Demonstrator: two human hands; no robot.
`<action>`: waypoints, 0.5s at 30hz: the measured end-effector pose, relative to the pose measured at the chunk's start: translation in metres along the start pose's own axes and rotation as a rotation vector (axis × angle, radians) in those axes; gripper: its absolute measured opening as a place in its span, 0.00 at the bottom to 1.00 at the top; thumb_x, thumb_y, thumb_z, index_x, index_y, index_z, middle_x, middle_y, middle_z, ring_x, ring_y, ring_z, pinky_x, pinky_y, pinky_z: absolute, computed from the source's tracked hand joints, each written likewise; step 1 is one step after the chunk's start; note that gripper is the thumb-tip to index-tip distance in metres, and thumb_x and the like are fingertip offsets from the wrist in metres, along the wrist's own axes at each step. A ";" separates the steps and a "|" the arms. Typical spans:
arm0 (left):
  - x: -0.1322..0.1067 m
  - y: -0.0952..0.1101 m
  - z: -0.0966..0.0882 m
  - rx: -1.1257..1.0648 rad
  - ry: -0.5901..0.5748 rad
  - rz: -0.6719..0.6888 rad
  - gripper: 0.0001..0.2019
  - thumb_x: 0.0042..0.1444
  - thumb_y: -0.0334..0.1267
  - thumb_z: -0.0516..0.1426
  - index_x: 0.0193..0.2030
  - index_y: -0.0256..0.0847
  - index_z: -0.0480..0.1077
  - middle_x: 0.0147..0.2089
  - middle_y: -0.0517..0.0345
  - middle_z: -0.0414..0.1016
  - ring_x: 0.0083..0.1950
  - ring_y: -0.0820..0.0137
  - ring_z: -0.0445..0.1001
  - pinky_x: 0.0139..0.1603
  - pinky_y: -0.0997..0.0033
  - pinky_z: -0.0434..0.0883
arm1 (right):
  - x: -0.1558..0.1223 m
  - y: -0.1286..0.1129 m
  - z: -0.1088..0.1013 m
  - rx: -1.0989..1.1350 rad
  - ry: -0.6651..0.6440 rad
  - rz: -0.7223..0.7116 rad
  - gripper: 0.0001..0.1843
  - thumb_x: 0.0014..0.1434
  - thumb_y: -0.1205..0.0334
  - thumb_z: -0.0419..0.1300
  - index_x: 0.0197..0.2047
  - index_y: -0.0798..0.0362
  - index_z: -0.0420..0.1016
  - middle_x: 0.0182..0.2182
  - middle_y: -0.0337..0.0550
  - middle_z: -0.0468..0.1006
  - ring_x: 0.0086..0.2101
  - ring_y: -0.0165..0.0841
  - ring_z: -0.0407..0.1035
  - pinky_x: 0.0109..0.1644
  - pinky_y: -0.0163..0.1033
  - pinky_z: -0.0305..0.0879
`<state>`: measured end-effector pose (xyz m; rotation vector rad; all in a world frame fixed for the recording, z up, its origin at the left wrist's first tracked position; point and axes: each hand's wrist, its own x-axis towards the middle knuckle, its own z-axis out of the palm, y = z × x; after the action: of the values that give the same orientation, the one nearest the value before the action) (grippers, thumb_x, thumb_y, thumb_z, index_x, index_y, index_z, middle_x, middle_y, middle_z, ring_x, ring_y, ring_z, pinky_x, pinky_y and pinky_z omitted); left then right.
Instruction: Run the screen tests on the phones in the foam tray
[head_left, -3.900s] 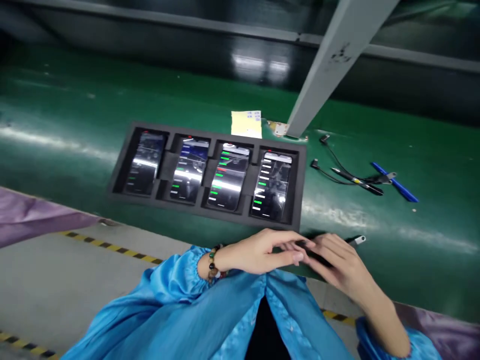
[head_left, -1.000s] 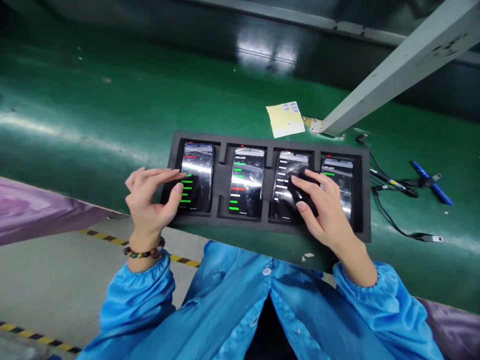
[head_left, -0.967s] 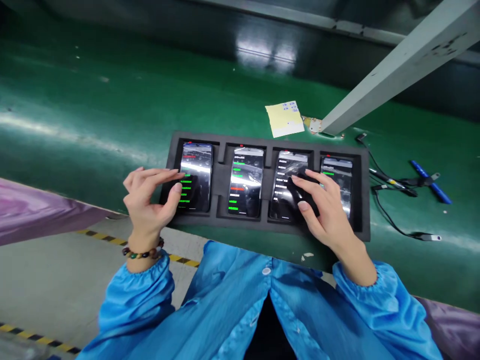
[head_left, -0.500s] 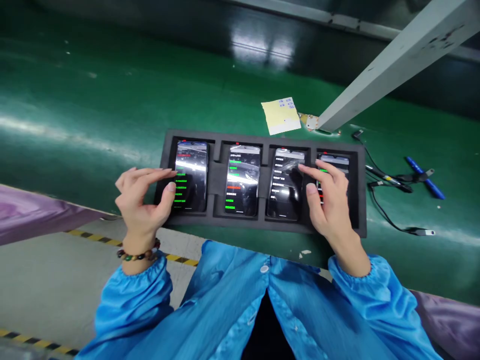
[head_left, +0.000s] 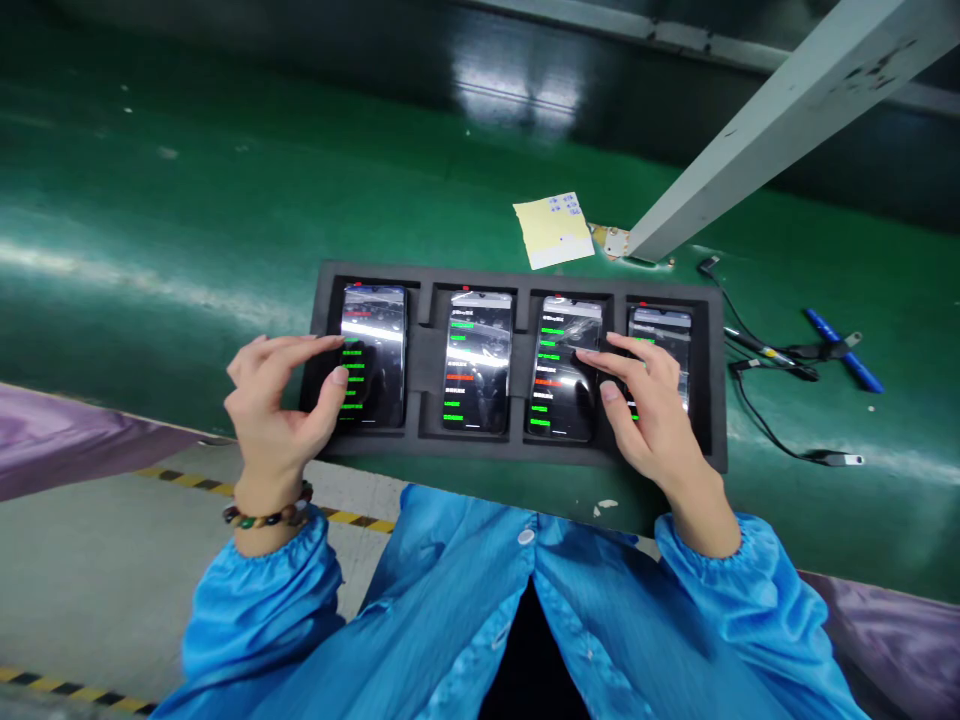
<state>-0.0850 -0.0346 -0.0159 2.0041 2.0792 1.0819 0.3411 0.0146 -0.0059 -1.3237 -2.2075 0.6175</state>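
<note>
A black foam tray (head_left: 427, 446) lies on the green bench with smartphones in its slots, their lit screens listing coloured lines of text. My left hand (head_left: 281, 395) is open at the leftmost phone (head_left: 381, 375), index fingertip and thumb apart over the left part of its screen. The second phone (head_left: 478, 365) lies uncovered. Over the third phone (head_left: 564, 405) reaches the index finger of my right hand (head_left: 651, 410), whose fingers are apart and hold nothing. That hand partly hides the rightmost phone (head_left: 667, 335). Whether either fingertip presses the glass, I cannot tell.
Behind the tray lies a yellow note (head_left: 553, 232) with blue writing, beside the foot of a slanting grey post (head_left: 697, 170). Black cables (head_left: 772, 420) and a blue pen (head_left: 844, 350) lie to the right. The bench's front edge runs close to my body.
The third phone's screen has gone from mostly white lines to green, red and white ones. My right index finger is lower over it. The leftmost phone's list has shifted slightly upward.
</note>
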 end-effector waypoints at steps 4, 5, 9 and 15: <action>0.000 -0.001 0.001 0.012 -0.019 0.016 0.15 0.67 0.45 0.66 0.58 0.46 0.83 0.52 0.54 0.90 0.63 0.55 0.84 0.81 0.36 0.64 | 0.001 0.000 -0.002 0.024 -0.022 -0.004 0.19 0.79 0.57 0.53 0.66 0.43 0.79 0.61 0.47 0.85 0.69 0.48 0.72 0.76 0.66 0.59; 0.000 -0.003 0.001 0.015 -0.013 0.028 0.13 0.67 0.44 0.66 0.56 0.46 0.83 0.48 0.56 0.90 0.61 0.55 0.85 0.81 0.36 0.63 | 0.001 -0.001 -0.002 0.041 -0.020 -0.015 0.17 0.79 0.57 0.54 0.62 0.43 0.81 0.58 0.45 0.87 0.66 0.47 0.75 0.76 0.65 0.60; -0.003 -0.008 0.000 0.038 0.058 0.138 0.08 0.65 0.40 0.67 0.49 0.47 0.84 0.36 0.60 0.87 0.51 0.58 0.87 0.78 0.39 0.66 | 0.001 -0.002 -0.002 0.112 0.032 -0.085 0.14 0.77 0.60 0.56 0.53 0.42 0.85 0.49 0.40 0.90 0.55 0.43 0.81 0.73 0.61 0.66; -0.002 0.024 0.000 0.042 -0.151 0.232 0.12 0.61 0.43 0.67 0.51 0.54 0.85 0.46 0.58 0.90 0.54 0.54 0.86 0.74 0.40 0.67 | -0.011 0.010 -0.017 0.033 0.235 -0.012 0.15 0.76 0.60 0.58 0.58 0.43 0.86 0.51 0.47 0.89 0.60 0.50 0.80 0.72 0.66 0.68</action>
<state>-0.0638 -0.0387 -0.0048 2.3141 1.8469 0.8886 0.3631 0.0116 -0.0003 -1.2944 -2.0063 0.4659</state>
